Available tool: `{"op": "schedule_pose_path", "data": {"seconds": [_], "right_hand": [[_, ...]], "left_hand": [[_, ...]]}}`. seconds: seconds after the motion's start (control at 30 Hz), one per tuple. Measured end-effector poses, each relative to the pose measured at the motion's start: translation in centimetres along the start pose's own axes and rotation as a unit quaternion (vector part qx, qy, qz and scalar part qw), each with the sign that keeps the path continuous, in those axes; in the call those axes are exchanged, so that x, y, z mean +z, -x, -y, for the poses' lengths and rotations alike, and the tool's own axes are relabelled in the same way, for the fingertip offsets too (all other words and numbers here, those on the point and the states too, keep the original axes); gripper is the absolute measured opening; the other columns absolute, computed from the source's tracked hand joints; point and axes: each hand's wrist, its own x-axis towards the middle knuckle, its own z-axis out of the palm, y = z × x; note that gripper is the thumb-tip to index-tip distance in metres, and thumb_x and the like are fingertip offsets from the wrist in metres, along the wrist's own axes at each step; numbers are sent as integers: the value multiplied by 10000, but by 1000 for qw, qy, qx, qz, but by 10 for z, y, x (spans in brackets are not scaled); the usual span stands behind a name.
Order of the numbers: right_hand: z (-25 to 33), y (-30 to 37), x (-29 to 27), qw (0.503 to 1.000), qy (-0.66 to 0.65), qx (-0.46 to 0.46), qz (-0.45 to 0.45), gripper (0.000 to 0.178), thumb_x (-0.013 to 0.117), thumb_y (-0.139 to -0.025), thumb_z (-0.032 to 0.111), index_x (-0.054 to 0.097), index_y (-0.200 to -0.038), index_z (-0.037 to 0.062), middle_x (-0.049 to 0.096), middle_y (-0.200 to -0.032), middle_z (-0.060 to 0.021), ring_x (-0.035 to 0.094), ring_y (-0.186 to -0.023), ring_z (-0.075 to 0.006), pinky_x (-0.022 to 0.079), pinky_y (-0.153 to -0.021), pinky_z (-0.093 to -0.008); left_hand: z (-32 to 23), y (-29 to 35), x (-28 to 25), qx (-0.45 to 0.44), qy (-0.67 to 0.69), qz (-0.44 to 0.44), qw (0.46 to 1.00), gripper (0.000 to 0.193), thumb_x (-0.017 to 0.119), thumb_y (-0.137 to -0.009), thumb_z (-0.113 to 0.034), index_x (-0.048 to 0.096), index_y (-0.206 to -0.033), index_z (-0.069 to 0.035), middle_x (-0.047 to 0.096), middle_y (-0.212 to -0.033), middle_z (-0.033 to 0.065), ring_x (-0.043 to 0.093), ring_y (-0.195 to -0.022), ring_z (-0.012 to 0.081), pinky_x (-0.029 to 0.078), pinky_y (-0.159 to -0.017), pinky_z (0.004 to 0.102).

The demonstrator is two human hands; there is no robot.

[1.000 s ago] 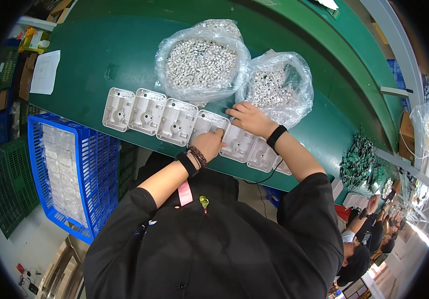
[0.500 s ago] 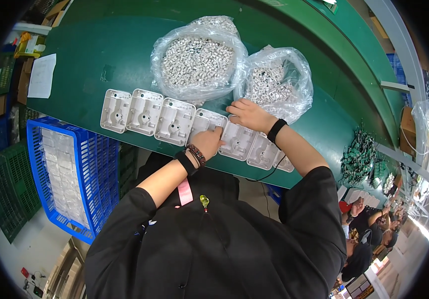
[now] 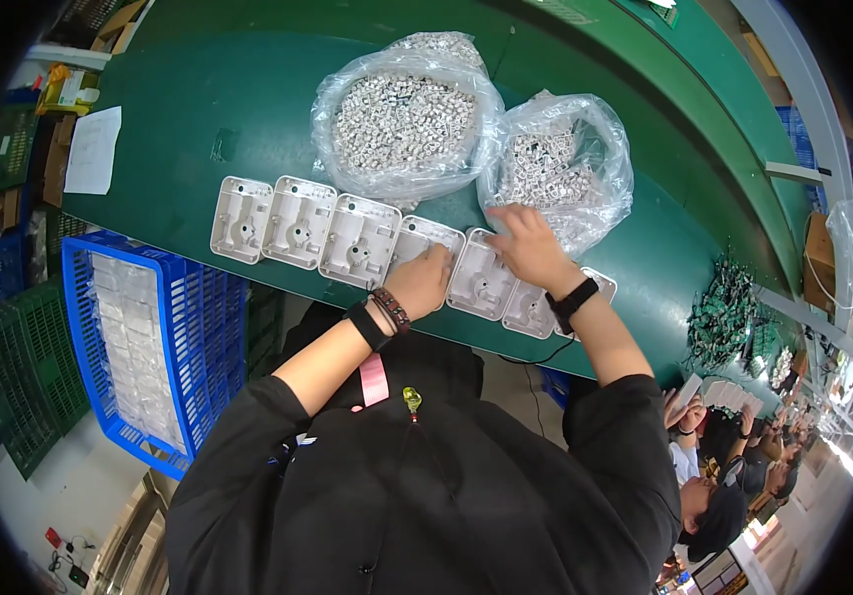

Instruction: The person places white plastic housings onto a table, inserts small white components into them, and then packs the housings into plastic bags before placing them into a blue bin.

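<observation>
A row of several white plastic housings (image 3: 359, 238), open side up, runs along the near edge of the green table. My left hand (image 3: 422, 279) reaches into the fourth housing from the left (image 3: 429, 231); its fingers are bent together and the tips are largely hidden, so anything in them cannot be made out. Over the upper right corner of the fifth housing (image 3: 479, 280) is my right hand (image 3: 533, 250), thumb and fingers apart, with nothing visible between them. Beyond the hands stand two clear plastic bags, a large one (image 3: 406, 124) and a smaller one (image 3: 550, 169), full of small whitish parts.
A blue crate (image 3: 174, 357) of clear-wrapped pieces stands left of the table. A white sheet (image 3: 93, 151) lies at the table's left end. Green circuit boards with wires (image 3: 722, 309) are heaped to the right. Other people (image 3: 714, 506) work farther right. A thin black cable hangs near my right arm.
My right hand has moved right and slightly nearer, away from the fourth housing's far corner. My left hand stays at the fourth housing, its fingers more drawn together. The view has shifted slightly.
</observation>
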Motion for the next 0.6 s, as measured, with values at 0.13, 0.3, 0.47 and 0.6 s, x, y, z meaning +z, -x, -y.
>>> {"op": "schedule_pose_path", "data": {"seconds": [0.13,0.3,0.47,0.6], "right_hand": [[24,1,4,962,-75,203,-169,215,577,-649,44,609,-853,105,487,-1021,-97,441,-930,-280,354,-816,-367],[93,-21,5,935,-209,222,-183,270,597,-673,30,576,-929,111,462,-969,-121,430,-914,-298,346,-796,-394],[122,-45,6,927,-252,211,-180,234,630,-665,61,583,-892,92,448,-977,-120,415,-926,-294,345,-802,-394],[125,-58,13,930,-261,195,-169,197,651,-650,72,583,-835,70,447,-982,-110,408,-923,-283,354,-796,-365]], "left_hand": [[9,3,-19,-30,234,-15,972,235,440,-809,-99,388,-1031,-43,554,-870,169,522,-568,232,411,-488,332],[9,11,-63,-133,549,117,817,329,406,-832,-92,309,-1147,-87,516,-863,70,391,-516,91,313,-438,206],[3,12,-85,-141,590,198,770,338,363,-900,-231,273,-1201,-108,464,-801,26,351,-494,65,263,-423,181],[9,13,-88,-73,564,221,792,410,312,-917,-380,256,-1223,-114,442,-783,6,333,-480,56,240,-420,175]]}}
